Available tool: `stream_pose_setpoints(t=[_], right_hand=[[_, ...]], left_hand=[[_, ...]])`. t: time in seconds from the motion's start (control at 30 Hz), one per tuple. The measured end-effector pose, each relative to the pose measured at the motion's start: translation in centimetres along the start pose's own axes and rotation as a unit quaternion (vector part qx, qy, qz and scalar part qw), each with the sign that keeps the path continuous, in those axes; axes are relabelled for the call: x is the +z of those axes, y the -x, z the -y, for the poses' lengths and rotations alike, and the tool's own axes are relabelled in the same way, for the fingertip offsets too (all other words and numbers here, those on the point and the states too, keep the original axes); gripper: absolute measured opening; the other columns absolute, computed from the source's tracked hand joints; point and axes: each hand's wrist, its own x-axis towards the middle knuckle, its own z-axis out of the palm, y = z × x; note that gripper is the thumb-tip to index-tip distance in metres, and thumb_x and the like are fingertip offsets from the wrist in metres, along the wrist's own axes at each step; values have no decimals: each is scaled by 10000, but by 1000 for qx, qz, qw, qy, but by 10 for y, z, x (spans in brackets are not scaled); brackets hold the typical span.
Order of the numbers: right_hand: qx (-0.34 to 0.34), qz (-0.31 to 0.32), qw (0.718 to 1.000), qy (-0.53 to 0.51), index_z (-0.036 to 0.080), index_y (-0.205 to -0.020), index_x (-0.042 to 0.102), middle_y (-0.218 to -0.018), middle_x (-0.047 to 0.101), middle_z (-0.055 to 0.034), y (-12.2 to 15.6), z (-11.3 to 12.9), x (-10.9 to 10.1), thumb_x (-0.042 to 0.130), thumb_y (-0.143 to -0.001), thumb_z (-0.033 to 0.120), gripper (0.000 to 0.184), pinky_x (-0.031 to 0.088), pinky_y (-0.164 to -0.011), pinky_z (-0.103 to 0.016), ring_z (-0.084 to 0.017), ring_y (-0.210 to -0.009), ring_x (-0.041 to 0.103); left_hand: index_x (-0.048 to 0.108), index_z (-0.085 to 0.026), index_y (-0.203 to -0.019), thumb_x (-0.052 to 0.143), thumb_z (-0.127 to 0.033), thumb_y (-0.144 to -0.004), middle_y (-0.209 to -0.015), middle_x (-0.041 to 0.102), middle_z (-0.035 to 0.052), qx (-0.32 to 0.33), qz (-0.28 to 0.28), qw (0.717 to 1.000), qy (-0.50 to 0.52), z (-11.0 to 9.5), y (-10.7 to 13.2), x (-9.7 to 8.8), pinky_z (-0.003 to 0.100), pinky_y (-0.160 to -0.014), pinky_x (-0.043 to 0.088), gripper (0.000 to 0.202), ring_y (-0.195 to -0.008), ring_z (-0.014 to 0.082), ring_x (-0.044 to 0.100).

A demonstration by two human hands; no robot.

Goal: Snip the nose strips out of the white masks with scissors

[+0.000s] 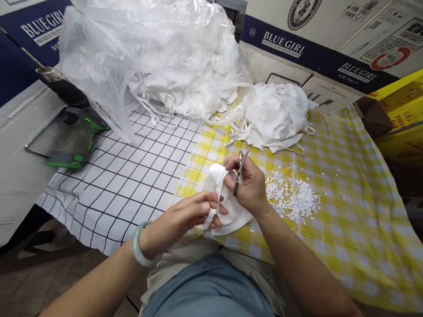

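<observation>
Head view: the person's 2 hands meet just above the near edge of the counter, close to the body. The left hand, with a pale green bangle on its wrist, pinches the lower edge of a white fabric piece between thumb and fingers. A thin strap of the piece runs up between the hands. The right hand is closed around a pair of small scissors, blades pointing up and away and lying against the top of the fabric piece. The piece sits between both hands and touches both, and its lower part drapes onto the yellow checked cloth.

Just to the right of the right hand, a scatter of small white clippings lies on the yellow cloth. Beyond the hands, a loose pile of white fabric pieces rests at the far side of that cloth. To its left, a large clear plastic bag spills more white pieces onto a white cloth with a black grid. At the far left, a grey and green power tool lies on a metal tray, well apart from the hands. Printed cardboard boxes stand along the back, and a yellow box sits at the right. Nothing lies between the hands and the fabric piece.
</observation>
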Motion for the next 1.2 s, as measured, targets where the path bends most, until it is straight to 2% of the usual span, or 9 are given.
stream_pose_setpoints(t=[0.07, 0.13, 0.3, 0.47, 0.6, 0.73, 0.87, 0.97, 1.2], right_hand=[[-3, 24, 999, -42, 225, -845, 543, -851, 605, 12, -4, 5, -1, 603, -705, 49, 233, 495, -769, -273, -148, -829, 614], [1, 43, 996, -73, 225, -854, 544, -873, 617, 10, -6, 6, -3, 608, -717, 47, 234, 501, -775, -270, -142, -831, 622], [27, 35, 998, -40, 207, -865, 581, -922, 661, -13, -5, 3, -8, 624, -732, 75, 193, 497, -825, -298, -156, -857, 636], [49, 28, 995, 83, 182, -778, 595, -746, 593, 19, -13, 10, -13, 620, -712, 117, 96, 445, -660, -248, -122, -682, 547], [51, 82, 989, 110, 176, -776, 606, -721, 579, 36, -24, 20, -19, 607, -687, 96, 120, 422, -639, -226, -104, -654, 520], [103, 137, 984, 47, 174, -785, 615, -751, 600, 25, -23, 16, -10, 624, -685, 114, 116, 425, -653, -231, -112, -684, 535], [206, 189, 953, -119, 184, -781, 581, -691, 566, 35, -6, 0, 14, 685, -696, 250, 150, 418, -612, -246, -112, -617, 508], [238, 203, 937, -157, 198, -772, 547, -657, 542, 36, 10, -6, 22, 671, -746, 371, 214, 424, -611, -260, -126, -612, 508], [130, 154, 964, 176, 202, -926, 578, -948, 596, -52, 27, 19, -21, 699, -783, 400, 273, 422, -854, -359, -233, -954, 530]], left_hand=[[659, -129, -1100, 544, -417, -903, -965, 643, 111, -38, 45, 986, 155, -1, -7, 2, 332, -812, 488, 367, -868, 206, 622], [699, -107, -1016, 612, -357, -885, -834, 603, 69, -25, 21, 979, 199, -2, -13, 4, 274, -737, 475, 295, -752, 147, 581], [711, -110, -892, 679, -359, -884, -657, 437, -27, 38, -76, 991, 106, -1, -12, 13, 171, -488, 262, 251, -533, 45, 328], [647, -172, -915, 673, -400, -891, -730, 498, -25, 84, -173, 981, -4, 1, -2, 12, 177, -499, 283, 231, -574, 57, 371], [683, -176, -923, 605, -421, -932, -657, 452, -37, 73, -137, 984, -88, -4, 3, 7, 190, -504, 299, 258, -570, 72, 359], [728, -193, -911, 554, -350, -960, -787, 550, 22, 139, -106, 969, -175, -14, 6, 9, 251, -650, 437, 239, -723, 133, 518], [748, -212, -859, 565, -187, -939, -1127, 558, 83, 320, -168, 887, -286, -21, 1, 16, 338, -1000, 410, 200, -1166, 227, 495], [734, -211, -814, 528, -176, -958, -1076, 581, 78, 328, -166, 908, -199, -17, -11, 18, 340, -982, 423, 253, -1142, 221, 519], [706, -192, -790, 548, -270, -966, -990, 502, 52, 270, -221, 932, -95, 5, -27, 16, 258, -658, 404, 249, -911, 167, 526]])
